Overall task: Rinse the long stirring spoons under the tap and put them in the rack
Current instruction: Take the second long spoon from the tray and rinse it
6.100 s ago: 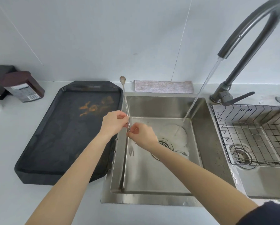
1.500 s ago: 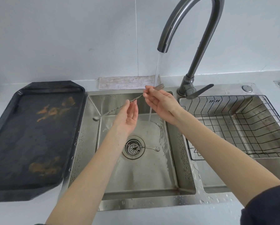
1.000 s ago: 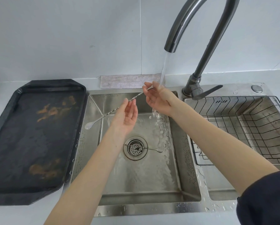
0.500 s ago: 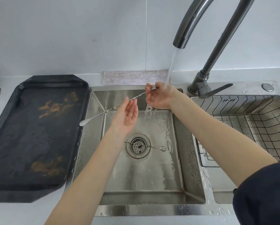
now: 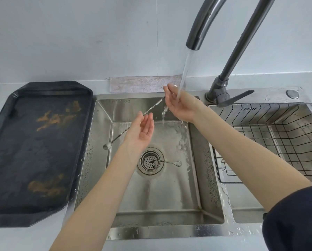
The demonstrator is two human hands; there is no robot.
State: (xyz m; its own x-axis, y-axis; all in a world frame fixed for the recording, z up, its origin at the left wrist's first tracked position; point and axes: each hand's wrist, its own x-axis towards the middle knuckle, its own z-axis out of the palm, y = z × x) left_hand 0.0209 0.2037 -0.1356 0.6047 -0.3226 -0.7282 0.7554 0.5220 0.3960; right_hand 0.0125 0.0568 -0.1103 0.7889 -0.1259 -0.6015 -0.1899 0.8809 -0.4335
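Observation:
A long twisted stirring spoon (image 5: 153,106) slants across the left sink (image 5: 202,180), its bowl end low at the left. My right hand (image 5: 180,105) grips its upper end in the water stream (image 5: 185,73) falling from the tap (image 5: 196,33). My left hand (image 5: 142,133) is at mid-shaft, fingers straight, the shaft running between thumb and fingers. A second stirring spoon (image 5: 169,162) lies on the sink floor across the drain. The wire rack (image 5: 278,138) sits in the right basin with nothing visible in it.
A black tray (image 5: 34,151) with brown stains lies on the counter left of the sink. A grey cloth (image 5: 140,85) lies behind the sink against the wall. The tap lever (image 5: 236,97) points right above the rack's back edge.
The spoon has tilted steeper, and its bowl end has dropped from over the sink's left rim down into the basin. Both hands stay on it under the running water.

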